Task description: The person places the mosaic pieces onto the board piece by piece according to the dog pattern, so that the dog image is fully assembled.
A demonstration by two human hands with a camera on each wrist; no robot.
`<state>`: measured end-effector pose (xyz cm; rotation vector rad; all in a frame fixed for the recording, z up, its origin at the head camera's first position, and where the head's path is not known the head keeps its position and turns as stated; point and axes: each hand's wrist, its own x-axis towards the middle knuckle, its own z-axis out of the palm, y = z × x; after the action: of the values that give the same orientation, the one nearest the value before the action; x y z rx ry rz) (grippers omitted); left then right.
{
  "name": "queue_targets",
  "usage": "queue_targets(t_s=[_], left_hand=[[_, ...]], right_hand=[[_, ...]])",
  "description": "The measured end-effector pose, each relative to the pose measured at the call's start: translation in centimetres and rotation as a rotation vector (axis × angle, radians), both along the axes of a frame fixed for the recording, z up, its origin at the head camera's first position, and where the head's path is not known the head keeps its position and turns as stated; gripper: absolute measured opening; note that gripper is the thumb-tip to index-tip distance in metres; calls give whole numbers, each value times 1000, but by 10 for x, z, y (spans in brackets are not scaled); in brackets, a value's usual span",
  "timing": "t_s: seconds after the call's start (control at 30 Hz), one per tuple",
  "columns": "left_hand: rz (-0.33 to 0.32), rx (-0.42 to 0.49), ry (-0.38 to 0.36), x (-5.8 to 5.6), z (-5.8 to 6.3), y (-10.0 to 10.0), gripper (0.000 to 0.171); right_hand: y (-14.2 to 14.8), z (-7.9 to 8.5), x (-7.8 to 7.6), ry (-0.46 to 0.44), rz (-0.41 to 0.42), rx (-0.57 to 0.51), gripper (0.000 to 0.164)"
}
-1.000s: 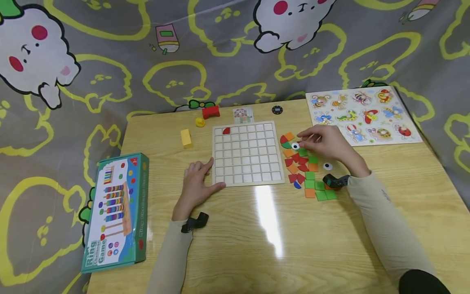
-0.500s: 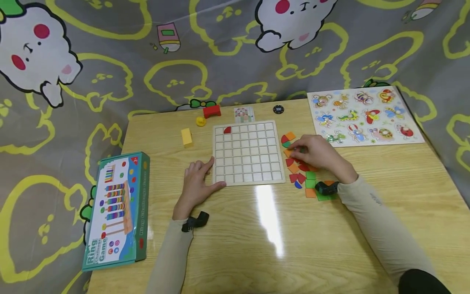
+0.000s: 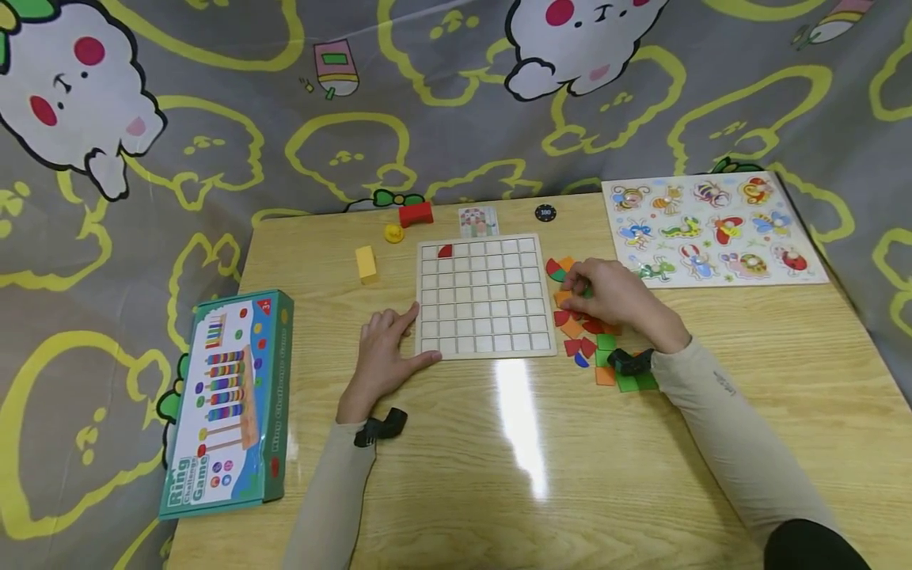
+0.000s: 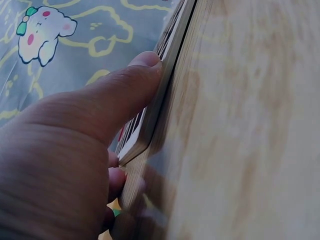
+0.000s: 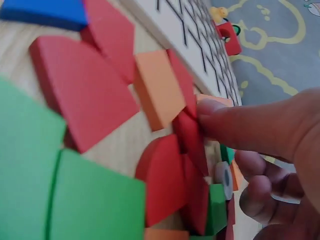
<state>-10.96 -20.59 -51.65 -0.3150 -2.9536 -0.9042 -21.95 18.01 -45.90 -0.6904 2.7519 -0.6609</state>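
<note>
My left hand (image 3: 383,352) rests at the near left corner of a white gridded wooden board (image 3: 492,301). Its thumb lies along the near edge and a forefinger touches the left side; the left wrist view shows the thumb (image 4: 120,90) straight against the rim. One red quarter-circle piece (image 3: 445,251) sits in the board's top row. Right of the board, my right hand (image 3: 616,293) hovers low over loose coloured pieces. In the right wrist view its thumb tip is at a red piece (image 5: 191,135), apart from the curled fingers. A white eye disc (image 5: 224,179) lies beside them.
Green squares (image 3: 627,382), an orange square (image 3: 605,376) and a blue piece (image 3: 581,360) lie near the right wrist. Behind stand a card (image 3: 477,222), a black chip (image 3: 545,212) and an insect puzzle board (image 3: 712,229). A yellow block (image 3: 366,264) and game box (image 3: 228,404) are left.
My right hand has moved left and slightly nearer, covering the eye disc it was beside. Its fingers now sit among the pieces. My left hand stays at the board's corner.
</note>
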Motion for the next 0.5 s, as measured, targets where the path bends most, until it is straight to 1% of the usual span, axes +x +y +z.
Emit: queue_targets(t_s=[0.13,0.23,0.3,0.4,0.5], left_hand=[[0,-1,1,-1,0,0,95],[-2,1,3,-1,-1,0,95],[-1,-1,7,-1,-1,-1,96],[0,-2,15,-1,-1,-1,97],[-3,3,18,-1,-1,-1,96]], right_hand=[[2,3,-3,-32,-21,-72,16],[1,7,-7,-35,-35,-180,15],[-3,10,-11,-37,-43,-262,21],[-13,15,-20,-68,-74,-375,30],[-28,17,-29,-101,-116,-488,31]])
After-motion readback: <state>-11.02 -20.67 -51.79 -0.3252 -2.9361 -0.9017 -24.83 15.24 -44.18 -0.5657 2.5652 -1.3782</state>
